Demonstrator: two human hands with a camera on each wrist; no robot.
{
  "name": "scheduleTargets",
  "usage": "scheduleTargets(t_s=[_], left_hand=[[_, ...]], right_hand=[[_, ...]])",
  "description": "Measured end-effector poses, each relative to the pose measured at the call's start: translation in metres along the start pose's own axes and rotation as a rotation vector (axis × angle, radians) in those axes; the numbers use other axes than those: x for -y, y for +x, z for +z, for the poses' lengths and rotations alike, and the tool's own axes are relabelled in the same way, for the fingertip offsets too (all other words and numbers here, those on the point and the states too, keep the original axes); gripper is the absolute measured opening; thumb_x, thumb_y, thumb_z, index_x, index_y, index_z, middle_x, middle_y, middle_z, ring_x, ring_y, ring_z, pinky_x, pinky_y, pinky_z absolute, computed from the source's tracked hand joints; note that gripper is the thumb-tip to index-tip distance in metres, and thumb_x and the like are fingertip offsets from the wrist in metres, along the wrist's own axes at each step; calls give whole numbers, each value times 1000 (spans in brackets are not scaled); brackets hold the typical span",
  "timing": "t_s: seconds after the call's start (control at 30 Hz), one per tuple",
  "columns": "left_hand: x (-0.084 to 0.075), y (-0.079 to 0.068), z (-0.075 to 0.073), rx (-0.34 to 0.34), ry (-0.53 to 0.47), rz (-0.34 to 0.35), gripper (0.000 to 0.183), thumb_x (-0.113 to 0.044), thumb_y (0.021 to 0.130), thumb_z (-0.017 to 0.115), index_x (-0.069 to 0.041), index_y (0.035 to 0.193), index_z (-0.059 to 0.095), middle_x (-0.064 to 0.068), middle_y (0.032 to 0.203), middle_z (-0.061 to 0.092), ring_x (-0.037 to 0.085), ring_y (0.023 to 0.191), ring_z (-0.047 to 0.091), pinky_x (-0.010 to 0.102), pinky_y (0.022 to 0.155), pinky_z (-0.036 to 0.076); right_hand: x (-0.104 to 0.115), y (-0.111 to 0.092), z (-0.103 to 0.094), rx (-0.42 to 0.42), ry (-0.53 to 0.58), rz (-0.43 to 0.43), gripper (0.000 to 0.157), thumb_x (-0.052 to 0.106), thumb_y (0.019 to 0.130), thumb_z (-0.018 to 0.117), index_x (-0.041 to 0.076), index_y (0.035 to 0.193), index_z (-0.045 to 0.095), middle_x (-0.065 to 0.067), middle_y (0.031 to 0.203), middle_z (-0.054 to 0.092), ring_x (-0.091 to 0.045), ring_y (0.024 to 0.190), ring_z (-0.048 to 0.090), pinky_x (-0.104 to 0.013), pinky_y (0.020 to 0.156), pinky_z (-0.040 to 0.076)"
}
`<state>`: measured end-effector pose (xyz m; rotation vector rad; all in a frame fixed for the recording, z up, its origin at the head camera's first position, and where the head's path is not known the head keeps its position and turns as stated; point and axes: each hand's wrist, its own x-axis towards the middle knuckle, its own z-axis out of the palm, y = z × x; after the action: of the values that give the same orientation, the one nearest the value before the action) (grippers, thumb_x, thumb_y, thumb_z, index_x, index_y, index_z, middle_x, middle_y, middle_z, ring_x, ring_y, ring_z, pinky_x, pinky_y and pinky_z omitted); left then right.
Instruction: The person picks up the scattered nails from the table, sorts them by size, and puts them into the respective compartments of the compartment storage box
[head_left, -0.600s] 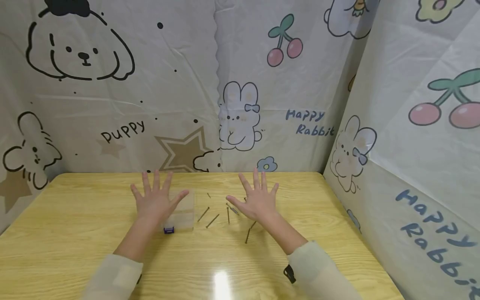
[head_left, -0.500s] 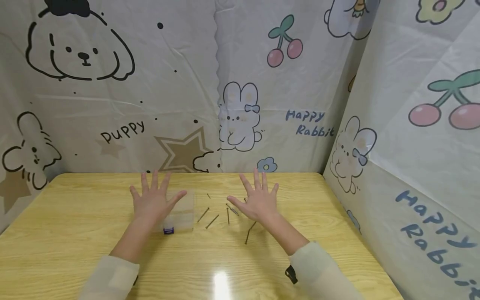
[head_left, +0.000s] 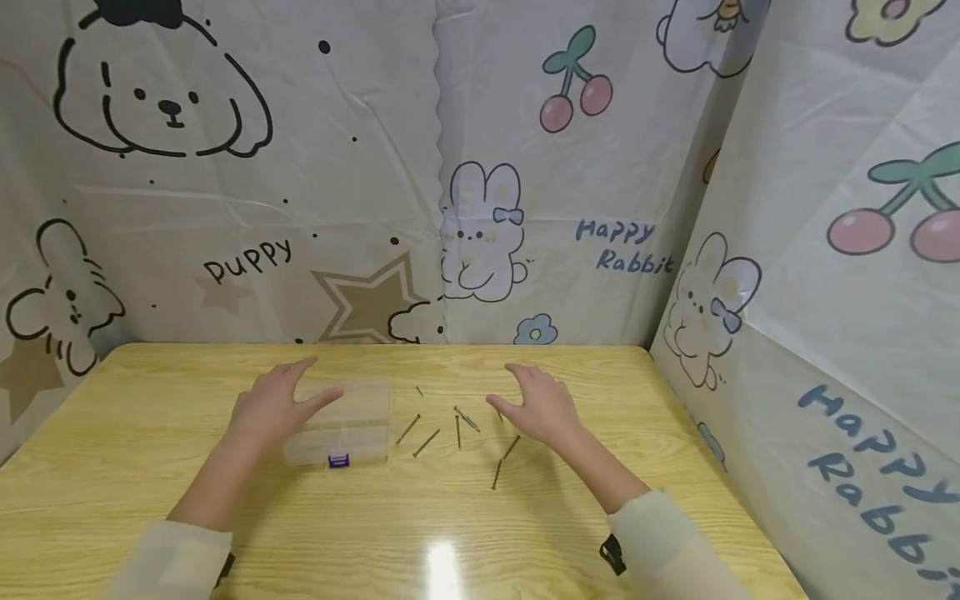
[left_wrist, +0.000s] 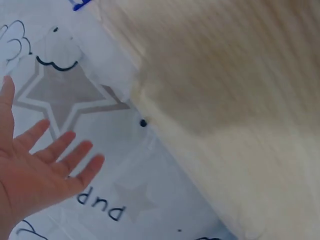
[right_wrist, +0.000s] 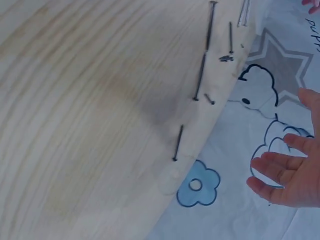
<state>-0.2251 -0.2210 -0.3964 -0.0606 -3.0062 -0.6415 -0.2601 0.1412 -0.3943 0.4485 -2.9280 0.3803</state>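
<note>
My left hand (head_left: pixel 277 404) hovers over the left part of a clear plastic box (head_left: pixel 348 442) with a blue latch (head_left: pixel 339 461), its thumb pointing right and nothing held. In the left wrist view the same hand (left_wrist: pixel 42 172) shows spread fingers. To the right, my right hand (head_left: pixel 546 408) is raised above the table, thumb and fingers apart, holding nothing; the right wrist view shows that hand (right_wrist: pixel 295 172) with loosely bent fingers. Several thin metal pieces like nails or screws lie between the hands, among them a long one (head_left: pixel 427 443) and a shiny one (head_left: pixel 467 419).
The wood-grain table (head_left: pixel 360 533) reaches back to a cartoon-printed cloth (head_left: pixel 360 192). Another cloth wall (head_left: pixel 832 350) borders the right side. Two long nail-like pieces (head_left: pixel 497 474) lie nearest the front, left of the right forearm.
Both hands have turned from flat and widely spread to more sideways, fingers closer together. The left hand moved left, uncovering more of the box; the right moved slightly right.
</note>
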Motion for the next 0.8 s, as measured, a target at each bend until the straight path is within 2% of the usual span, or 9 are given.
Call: scheduleTargets(t_s=[0.17,0.27,0.43,0.67,0.8], left_hand=[[21,-6,-1,84,-191,31,87,-61,88,49,2,144,28,32,144,30,54,127,30,67,96,31],[30,-10,0,125,-268,46,85,-55,89,53,5,143,27,32,144,31,57,125,32,65,95,35],[44,-16,2,181,-309,34,83,-51,89,56,6,142,28,34,141,34,57,121,37,61,90,41],[64,-22,5,279,-363,2,79,-47,90,57,5,143,27,36,138,36,53,118,44,54,86,47],[71,-24,8,307,-396,15,77,-43,90,59,6,142,29,36,137,37,52,117,46,53,87,47]], right_hand=[[-15,-4,3,43,39,-21,54,46,89,59,10,129,54,-13,124,61,-33,110,59,-49,89,48],[-27,-6,6,93,115,-8,47,38,90,61,9,126,56,-13,124,61,-32,110,59,-47,89,48],[-49,-10,12,159,208,31,38,26,90,62,4,121,60,-15,119,62,-31,105,60,-45,86,49],[-75,-11,19,171,269,82,28,19,90,63,3,113,64,-15,108,65,-28,94,62,-42,81,50],[-84,-11,23,177,284,92,26,17,89,63,3,111,65,-15,104,65,-26,91,63,-40,78,51]])
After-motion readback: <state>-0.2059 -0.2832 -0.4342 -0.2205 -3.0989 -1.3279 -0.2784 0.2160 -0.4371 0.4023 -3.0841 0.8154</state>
